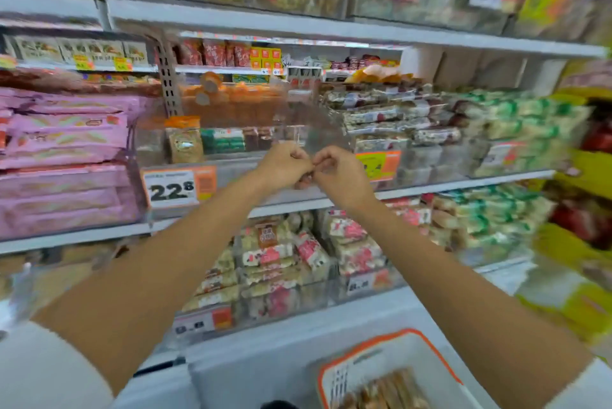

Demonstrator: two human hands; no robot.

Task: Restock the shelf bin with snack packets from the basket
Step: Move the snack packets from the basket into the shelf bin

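Head view: curled fingers [298, 156] of the left hand [285, 167] and right hand [341, 174] meet, pinching a small, blurred reddish packet [303, 180] at the front edge of the clear shelf bin [319, 130]. Well below, the orange-rimmed basket [427, 342] holds brown snack packets [390, 388].

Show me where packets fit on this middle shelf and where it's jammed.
Free: the clear bin behind the 22.8 price tag, bare before its few brown and green packets. Crowded: the heaped bin to its right and the pink packets left.
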